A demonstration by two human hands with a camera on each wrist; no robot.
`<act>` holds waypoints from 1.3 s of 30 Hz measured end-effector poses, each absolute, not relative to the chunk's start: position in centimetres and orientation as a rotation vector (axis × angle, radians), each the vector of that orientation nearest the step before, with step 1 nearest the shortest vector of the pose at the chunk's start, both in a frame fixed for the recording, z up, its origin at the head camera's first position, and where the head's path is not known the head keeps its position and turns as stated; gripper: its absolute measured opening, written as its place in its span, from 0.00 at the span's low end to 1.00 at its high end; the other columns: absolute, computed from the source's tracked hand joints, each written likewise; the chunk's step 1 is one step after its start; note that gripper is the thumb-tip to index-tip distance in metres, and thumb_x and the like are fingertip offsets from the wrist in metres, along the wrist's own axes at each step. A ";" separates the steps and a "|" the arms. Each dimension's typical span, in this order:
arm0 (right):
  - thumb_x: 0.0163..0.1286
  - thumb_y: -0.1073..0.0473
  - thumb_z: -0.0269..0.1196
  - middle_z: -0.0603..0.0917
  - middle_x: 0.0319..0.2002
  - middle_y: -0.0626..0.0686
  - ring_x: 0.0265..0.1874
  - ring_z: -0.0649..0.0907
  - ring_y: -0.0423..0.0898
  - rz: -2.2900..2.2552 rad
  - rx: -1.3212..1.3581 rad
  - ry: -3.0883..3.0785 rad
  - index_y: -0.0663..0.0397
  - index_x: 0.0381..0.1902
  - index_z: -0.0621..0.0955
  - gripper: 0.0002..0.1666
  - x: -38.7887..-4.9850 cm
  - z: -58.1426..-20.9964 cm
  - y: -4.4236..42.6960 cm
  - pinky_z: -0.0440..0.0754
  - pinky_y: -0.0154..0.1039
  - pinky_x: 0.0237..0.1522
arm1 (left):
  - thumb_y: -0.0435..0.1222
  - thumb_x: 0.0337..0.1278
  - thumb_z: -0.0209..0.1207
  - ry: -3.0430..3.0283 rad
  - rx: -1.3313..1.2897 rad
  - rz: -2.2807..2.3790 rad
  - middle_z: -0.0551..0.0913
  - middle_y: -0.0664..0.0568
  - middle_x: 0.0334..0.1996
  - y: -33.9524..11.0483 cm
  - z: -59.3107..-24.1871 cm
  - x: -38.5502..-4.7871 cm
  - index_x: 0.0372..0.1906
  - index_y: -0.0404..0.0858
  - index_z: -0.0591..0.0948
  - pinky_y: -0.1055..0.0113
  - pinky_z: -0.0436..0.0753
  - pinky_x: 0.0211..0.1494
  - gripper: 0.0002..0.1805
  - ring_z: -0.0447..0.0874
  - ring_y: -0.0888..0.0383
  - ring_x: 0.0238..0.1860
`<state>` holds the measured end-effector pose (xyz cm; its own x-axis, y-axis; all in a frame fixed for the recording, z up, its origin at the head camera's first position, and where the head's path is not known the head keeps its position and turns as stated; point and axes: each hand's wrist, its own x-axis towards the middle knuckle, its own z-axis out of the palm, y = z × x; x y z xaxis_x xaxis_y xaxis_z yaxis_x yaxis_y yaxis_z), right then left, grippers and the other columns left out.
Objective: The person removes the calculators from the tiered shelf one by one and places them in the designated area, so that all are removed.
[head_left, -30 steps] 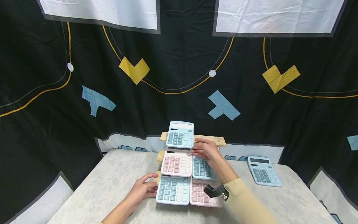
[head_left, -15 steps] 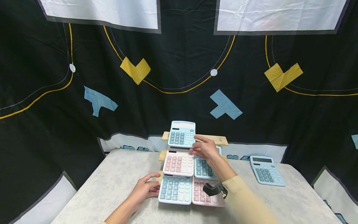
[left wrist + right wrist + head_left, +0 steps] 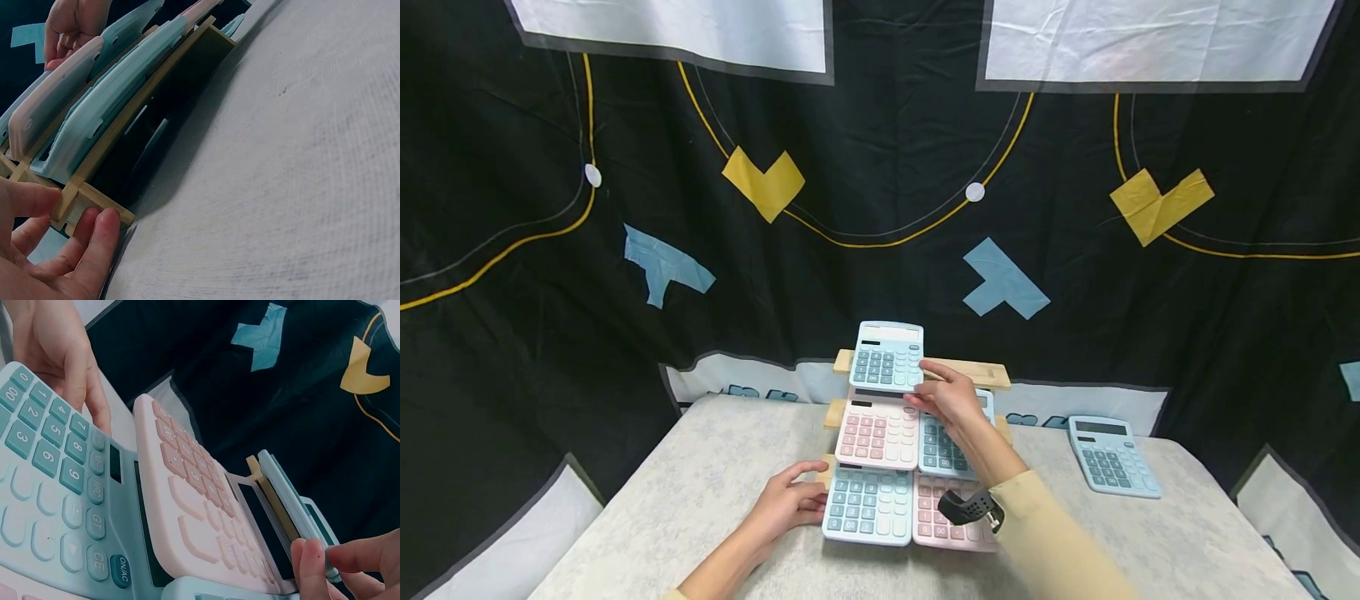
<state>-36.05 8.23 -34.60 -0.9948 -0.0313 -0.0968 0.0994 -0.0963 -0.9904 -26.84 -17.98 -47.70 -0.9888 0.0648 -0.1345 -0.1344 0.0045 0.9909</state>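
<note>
Mid-frame, the right hand pinches the top blue calculator, long side up, by its lower right corner. The left hand, farther down-left, pinches the wooden rack.

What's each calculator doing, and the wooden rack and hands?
Wooden rack, holding calculators.
Top blue calculator, tilted, held at its edge.
Middle pink calculator, tilted in the rack.
Middle blue calculator, in the rack, partly hidden.
Bottom blue calculator, tilted in the rack.
Bottom pink calculator, in the rack, partly hidden.
Loose blue calculator, buttons up on the table.
Left fingers, gripping the rack.
Right fingers, pinching the top calculator.
</note>
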 end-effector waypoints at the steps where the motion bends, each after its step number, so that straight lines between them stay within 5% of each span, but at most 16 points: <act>1: 0.66 0.71 0.62 0.75 0.64 0.64 0.37 0.90 0.48 -2.263 0.075 2.049 0.52 0.68 0.76 0.31 -36.1 -34.6 8.2 0.87 0.32 0.39 | 0.34 0.68 0.57 2.122 -0.071 2.120 0.86 0.43 0.36 -18.0 -47.7 -26.9 0.68 0.31 0.70 0.57 0.88 0.43 0.26 0.86 0.54 0.35; 39: 0.67 0.73 0.59 0.80 0.55 0.64 0.34 0.90 0.45 -2.320 0.097 1.997 0.51 0.66 0.77 0.30 -35.7 -33.7 11.0 0.85 0.28 0.36 | 0.34 0.67 0.58 2.118 -0.094 2.118 0.87 0.43 0.36 -17.9 -47.5 -26.9 0.67 0.31 0.71 0.59 0.88 0.41 0.26 0.86 0.54 0.34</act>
<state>-35.67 11.02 -33.70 -0.9949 -0.0182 -0.0995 0.1011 -0.1477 -0.9839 -26.95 -17.87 -47.48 -0.9876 0.0573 -0.1459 -0.1459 0.0042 0.9893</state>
